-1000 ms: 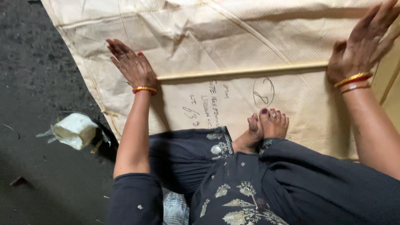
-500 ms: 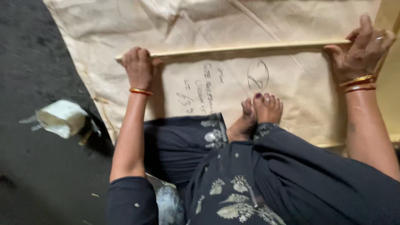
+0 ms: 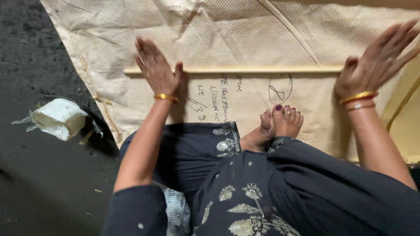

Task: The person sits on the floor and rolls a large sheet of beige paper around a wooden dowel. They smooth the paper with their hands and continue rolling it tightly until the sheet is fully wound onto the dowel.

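Pressing down with flat palms, I have my left hand [image 3: 155, 70] and my right hand [image 3: 378, 61] spread open, fingers straight, one at each end of a long thin wooden stick [image 3: 258, 69]. The stick lies crosswise on a cream woven cloth [image 3: 245, 30] spread over the dark ground [image 3: 39, 183]; the heel of each palm rests on it, and neither hand grips it. Gold bangles [image 3: 166, 97] circle both wrists. My bare feet [image 3: 280, 122] rest on the cloth just below the stick, beside some handwritten marks. A crumpled white paper scrap [image 3: 59, 118] lies off the cloth to my left.
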A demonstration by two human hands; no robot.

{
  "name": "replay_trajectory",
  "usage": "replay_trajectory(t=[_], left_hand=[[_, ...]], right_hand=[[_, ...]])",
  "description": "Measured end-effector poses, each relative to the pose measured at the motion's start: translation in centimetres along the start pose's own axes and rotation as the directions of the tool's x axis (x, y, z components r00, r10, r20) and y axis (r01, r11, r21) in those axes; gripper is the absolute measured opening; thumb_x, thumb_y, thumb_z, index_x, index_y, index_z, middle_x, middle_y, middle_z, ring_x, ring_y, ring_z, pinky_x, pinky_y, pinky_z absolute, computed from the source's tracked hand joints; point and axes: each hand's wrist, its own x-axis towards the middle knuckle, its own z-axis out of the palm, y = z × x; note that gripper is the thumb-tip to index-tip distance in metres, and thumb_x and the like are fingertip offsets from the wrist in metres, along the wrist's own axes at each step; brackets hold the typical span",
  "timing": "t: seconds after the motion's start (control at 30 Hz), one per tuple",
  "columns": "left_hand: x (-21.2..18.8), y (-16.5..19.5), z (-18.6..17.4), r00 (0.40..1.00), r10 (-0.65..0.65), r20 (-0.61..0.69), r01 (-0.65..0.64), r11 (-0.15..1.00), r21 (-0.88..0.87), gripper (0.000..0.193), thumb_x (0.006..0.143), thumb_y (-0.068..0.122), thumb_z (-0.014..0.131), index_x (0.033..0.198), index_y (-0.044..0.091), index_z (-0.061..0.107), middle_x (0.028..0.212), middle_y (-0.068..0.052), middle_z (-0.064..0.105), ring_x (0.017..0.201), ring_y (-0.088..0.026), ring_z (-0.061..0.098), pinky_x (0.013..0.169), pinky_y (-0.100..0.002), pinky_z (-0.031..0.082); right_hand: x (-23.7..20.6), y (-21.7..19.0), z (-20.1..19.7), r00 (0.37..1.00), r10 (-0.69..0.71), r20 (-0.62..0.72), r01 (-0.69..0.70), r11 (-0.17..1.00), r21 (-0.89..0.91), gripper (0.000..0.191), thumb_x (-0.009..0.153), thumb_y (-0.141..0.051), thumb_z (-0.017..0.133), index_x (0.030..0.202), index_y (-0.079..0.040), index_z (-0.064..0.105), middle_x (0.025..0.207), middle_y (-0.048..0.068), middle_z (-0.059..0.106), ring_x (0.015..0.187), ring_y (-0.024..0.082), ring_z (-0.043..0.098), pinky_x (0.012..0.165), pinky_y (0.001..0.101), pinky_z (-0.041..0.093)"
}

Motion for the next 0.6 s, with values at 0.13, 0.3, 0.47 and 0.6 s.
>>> replay_trajectory(t=[0.13, 0.3, 0.47, 0.6], left_hand=[[8.7, 1.5, -3.1, 0.925, -0.182, 0.333, 0.063, 0.939, 0.339, 0.102, 0.102, 0.076, 0.012, 0.17, 0.0, 0.0, 0.177, -0.02, -0.002, 0.166, -0.03, -0.002, 0.132, -0.048, -0.005], [13.5, 2.2, -4.2, 0.899, -0.245, 0.364, 0.165, 0.957, 0.237, 0.091, 0.11, 0.071, 0.009, 0.173, 0.007, 0.003, 0.181, -0.015, -0.001, 0.168, -0.03, -0.002, 0.135, -0.051, -0.006], [3.8, 0.8, -1.6, 0.939, -0.195, 0.283, 0.116, 0.955, 0.273, 0.097, 0.1, 0.073, 0.013, 0.169, 0.006, 0.001, 0.176, -0.012, -0.004, 0.164, -0.025, -0.003, 0.127, -0.054, -0.01], [-7.6, 4.0, -0.2, 0.991, -0.133, 0.032, 0.135, 0.989, -0.066, 0.093, 0.105, 0.073, 0.007, 0.167, 0.005, -0.007, 0.174, -0.012, -0.014, 0.163, -0.025, -0.01, 0.128, -0.052, -0.014]], right_hand=[[7.0, -1.5, -1.3, 0.995, 0.09, 0.031, -0.092, 0.995, 0.039, 0.087, 0.107, -0.065, 0.016, 0.164, 0.0, 0.003, 0.17, 0.024, 0.009, 0.156, 0.039, 0.006, 0.128, 0.0549, 0.001], [11.0, -3.8, -3.9, 0.955, 0.168, 0.245, -0.181, 0.983, 0.032, 0.088, 0.102, -0.065, 0.028, 0.156, 0.003, 0.015, 0.158, 0.025, 0.029, 0.145, 0.038, 0.026, 0.117, 0.0574, 0.013], [2.6, -3.1, -3.3, 0.841, -0.459, -0.286, 0.35, 0.866, -0.358, 0.089, 0.097, -0.066, 0.04, 0.149, 0.005, 0.028, 0.145, 0.025, 0.049, 0.134, 0.038, 0.046, 0.106, 0.0598, 0.025], [-4.8, 1.1, -0.9, 0.986, -0.152, 0.065, 0.153, 0.988, -0.003, 0.084, 0.106, -0.062, 0.053, 0.162, -0.004, 0.027, 0.127, 0.008, 0.058, 0.124, 0.027, 0.054, 0.123, 0.0589, 0.026]])
